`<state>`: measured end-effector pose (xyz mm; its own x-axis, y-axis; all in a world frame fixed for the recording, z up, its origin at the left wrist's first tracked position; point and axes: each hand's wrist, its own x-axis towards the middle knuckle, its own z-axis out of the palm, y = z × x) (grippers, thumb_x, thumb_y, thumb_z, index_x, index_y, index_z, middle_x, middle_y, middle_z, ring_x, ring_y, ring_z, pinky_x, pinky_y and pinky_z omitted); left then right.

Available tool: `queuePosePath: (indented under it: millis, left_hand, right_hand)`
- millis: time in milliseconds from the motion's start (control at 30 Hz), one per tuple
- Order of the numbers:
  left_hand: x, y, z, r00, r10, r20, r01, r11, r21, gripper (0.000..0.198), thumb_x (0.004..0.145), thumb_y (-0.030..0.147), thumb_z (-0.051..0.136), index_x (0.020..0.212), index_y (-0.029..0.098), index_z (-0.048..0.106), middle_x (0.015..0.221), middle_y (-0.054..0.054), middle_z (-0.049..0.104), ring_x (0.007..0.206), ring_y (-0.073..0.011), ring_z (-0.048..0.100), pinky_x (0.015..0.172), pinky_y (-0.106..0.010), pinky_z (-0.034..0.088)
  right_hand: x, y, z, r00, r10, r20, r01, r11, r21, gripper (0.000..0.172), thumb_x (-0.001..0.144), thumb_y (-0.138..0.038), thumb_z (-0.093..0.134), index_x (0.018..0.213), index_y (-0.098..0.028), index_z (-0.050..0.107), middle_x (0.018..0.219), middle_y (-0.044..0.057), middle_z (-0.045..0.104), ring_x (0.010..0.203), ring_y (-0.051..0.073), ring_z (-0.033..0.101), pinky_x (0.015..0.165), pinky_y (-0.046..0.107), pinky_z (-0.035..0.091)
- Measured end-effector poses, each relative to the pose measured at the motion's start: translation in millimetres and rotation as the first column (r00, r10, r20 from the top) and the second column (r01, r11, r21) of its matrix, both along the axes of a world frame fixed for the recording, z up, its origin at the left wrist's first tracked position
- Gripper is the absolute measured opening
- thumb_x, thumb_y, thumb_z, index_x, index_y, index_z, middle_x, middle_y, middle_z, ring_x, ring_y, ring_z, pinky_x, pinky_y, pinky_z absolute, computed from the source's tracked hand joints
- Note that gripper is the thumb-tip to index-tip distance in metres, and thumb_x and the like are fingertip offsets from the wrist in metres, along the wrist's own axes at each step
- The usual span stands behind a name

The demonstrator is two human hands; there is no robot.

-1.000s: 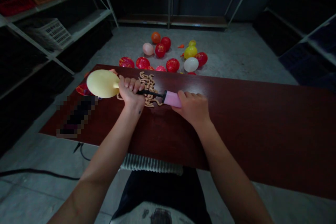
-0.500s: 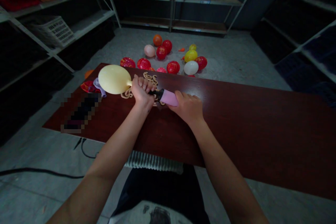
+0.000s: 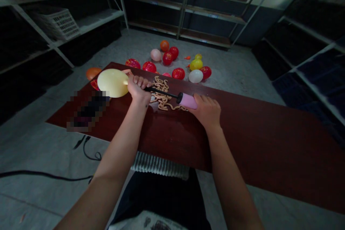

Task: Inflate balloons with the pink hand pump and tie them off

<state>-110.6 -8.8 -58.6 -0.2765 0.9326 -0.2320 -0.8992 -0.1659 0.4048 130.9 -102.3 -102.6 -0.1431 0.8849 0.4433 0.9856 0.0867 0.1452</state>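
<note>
Pale yellow balloon point(image 3: 112, 83): filled out and rounded, held above the left part of the worktop point(image 3: 264, 129), its neck running into my left grip point(image 3: 139, 88). That grip is closed around the neck and the near end of the hand pump point(image 3: 187, 100); the join of neck and nozzle is hidden inside my fingers, so I cannot tell how far the neck is seated. The pump's black rod point(image 3: 165, 92) shows at length between my fists. My right grip point(image 3: 208, 111) is wrapped around the pink body, beyond its black collar.

Step in hand, as I judge it: inflation, with the pump drawn out. The next move would call for a firm left hold on the neck and a straight push from the right, rod in line, so that the neck does not slip off.

Around the work: tan curly pieces point(image 3: 161, 84) heaped on the worktop beneath the rod; a red item point(image 3: 94, 84) partly behind the balloon.

Farther out: an orange balloon point(image 3: 93, 73) past the worktop's left end. On the floor beyond the far edge, red, yellow and pink balloons, plus a white balloon point(image 3: 196, 76); shelving point(image 3: 212, 15) behind.
</note>
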Motion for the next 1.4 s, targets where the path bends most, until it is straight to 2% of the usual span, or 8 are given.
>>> queuePosePath:
  millis: [233,567,700,833,967,1067,1233,1400]
  left_hand:
    - [-18.1,1.9,4.5,0.999,0.022,-0.035,-0.020,0.998,0.057,0.048,0.108,0.022,0.037,0.061,0.021,0.025,0.045,0.008,0.021,0.033,-0.0070,0.019,0.038,-0.021,0.022]
    - [-4.2,-11.0,17.2,0.998,0.040,-0.056,-0.037,0.998,0.048,0.051,0.113,0.028,0.032,0.063,0.020,0.020,0.044,0.009,0.019,0.033,-0.0046,0.016,0.039,-0.019,0.020]
    - [10.0,-15.2,16.3,0.998,0.007,-0.057,-0.005,0.999,0.032,0.053,0.112,0.023,0.032,0.060,0.019,0.020,0.043,0.008,0.017,0.032,-0.0055,0.015,0.038,-0.020,0.018]
    - [35.2,-22.7,6.1,0.996,-0.053,-0.066,0.057,0.997,0.054,0.053,0.109,0.020,0.033,0.057,0.020,0.022,0.045,0.006,0.018,0.033,-0.0077,0.016,0.036,-0.022,0.021]
    - [60.5,-32.3,-4.4,0.985,-0.132,-0.115,0.139,0.988,0.061,0.055,0.108,0.026,0.040,0.056,0.020,0.025,0.046,0.006,0.019,0.033,-0.0085,0.018,0.036,-0.023,0.024]
    - [68.4,-35.2,-5.6,0.978,-0.155,-0.141,0.162,0.986,0.039,0.055,0.109,0.028,0.037,0.056,0.020,0.024,0.046,0.006,0.020,0.033,-0.0080,0.018,0.036,-0.022,0.024]
    - [59.5,-28.0,-3.1,0.979,-0.139,-0.151,0.141,0.990,0.001,0.055,0.110,0.029,0.036,0.058,0.020,0.021,0.046,0.007,0.019,0.033,-0.0076,0.018,0.037,-0.022,0.024]
    - [42.7,-16.0,-5.7,0.995,-0.076,-0.070,0.080,0.995,0.063,0.052,0.107,0.024,0.038,0.058,0.021,0.022,0.046,0.006,0.019,0.033,-0.0089,0.018,0.036,-0.023,0.023]
  right_hand:
    - [8.8,-4.7,4.0,0.999,-0.030,0.017,0.030,1.000,0.009,0.055,0.090,-0.067,0.057,0.118,-0.020,0.066,0.095,0.009,0.072,0.083,0.025,0.061,0.070,0.034,0.028]
    - [2.2,-9.9,6.1,0.999,-0.035,-0.027,0.032,0.997,-0.077,0.039,0.087,-0.054,0.067,0.106,-0.021,0.065,0.090,0.008,0.072,0.077,0.024,0.062,0.067,0.033,0.027]
    - [-3.0,-12.0,9.5,0.999,-0.016,-0.047,0.010,0.993,-0.121,0.037,0.087,-0.053,0.066,0.104,-0.020,0.064,0.092,0.011,0.073,0.077,0.024,0.063,0.066,0.033,0.028]
    - [-18.8,-16.4,13.4,0.997,0.001,-0.074,-0.014,0.986,-0.163,0.038,0.087,-0.054,0.066,0.104,-0.020,0.063,0.090,0.012,0.074,0.076,0.024,0.064,0.064,0.033,0.028]
    - [-29.1,-18.3,10.5,0.992,0.000,-0.123,-0.023,0.982,-0.189,0.043,0.088,-0.057,0.062,0.107,-0.019,0.063,0.088,0.011,0.074,0.072,0.024,0.066,0.061,0.032,0.027]
    - [-29.0,-17.0,6.0,0.989,0.004,-0.147,-0.030,0.983,-0.179,0.042,0.089,-0.058,0.061,0.106,-0.019,0.063,0.087,0.011,0.074,0.071,0.024,0.065,0.061,0.032,0.026]
    - [-29.8,-11.8,4.2,0.986,0.027,-0.166,-0.048,0.991,-0.126,0.044,0.090,-0.061,0.059,0.107,-0.020,0.064,0.088,0.010,0.074,0.073,0.023,0.065,0.063,0.032,0.026]
    - [-30.2,-6.8,5.4,0.992,0.004,-0.128,-0.015,0.997,-0.080,0.048,0.091,-0.061,0.057,0.115,-0.021,0.066,0.092,0.011,0.074,0.081,0.024,0.063,0.066,0.033,0.027]
